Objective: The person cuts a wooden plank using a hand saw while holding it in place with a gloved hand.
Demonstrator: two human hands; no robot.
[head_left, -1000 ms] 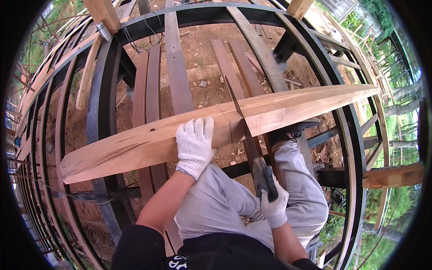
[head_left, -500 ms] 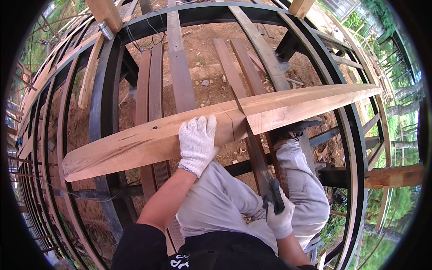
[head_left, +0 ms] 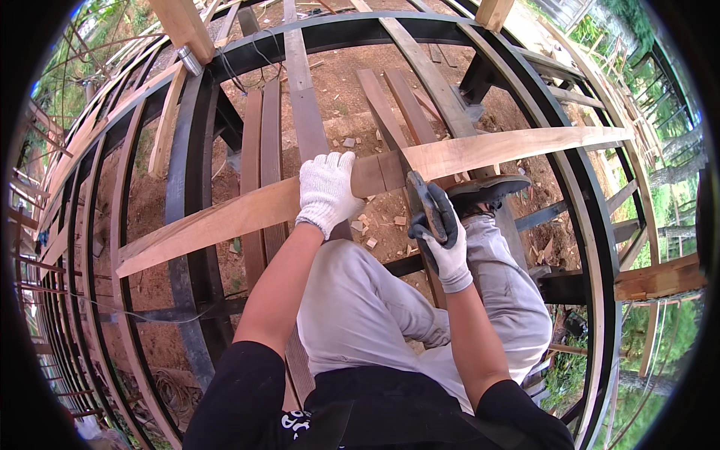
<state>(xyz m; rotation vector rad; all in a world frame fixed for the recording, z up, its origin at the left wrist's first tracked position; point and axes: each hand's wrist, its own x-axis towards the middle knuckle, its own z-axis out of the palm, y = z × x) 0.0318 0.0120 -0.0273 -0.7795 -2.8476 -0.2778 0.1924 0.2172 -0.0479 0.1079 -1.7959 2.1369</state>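
- Left hand (head_left: 328, 189), in a white knit glove, is clamped over the timber (head_left: 368, 178), fingers towards its far edge.
- Right hand (head_left: 450, 253), also gloved, is closed round the handle of the saw (head_left: 424, 201); the two hands are apart.
- Timber lies directly ahead of the knees, its long axis running left to right: left end nearer the body, right end farther away.
- Saw runs across that axis, pointing away from the body; how deep its blade sits in the wood I cannot tell.
- Right hand, on the timber's near side, is closer to where blade and timber cross; the left hand grips to the left of that crossing.
- Timber spans the framework, its ends reaching past the left black beam (head_left: 189, 154) and the right black beam (head_left: 600, 232).
- Shoe (head_left: 489, 189) sits near the timber's near edge, right of the saw.
- Reddish boards (head_left: 252, 142) run beneath the timber; a metal flask (head_left: 189, 58) is beside a post (head_left: 180, 28) at the framework's far left corner.
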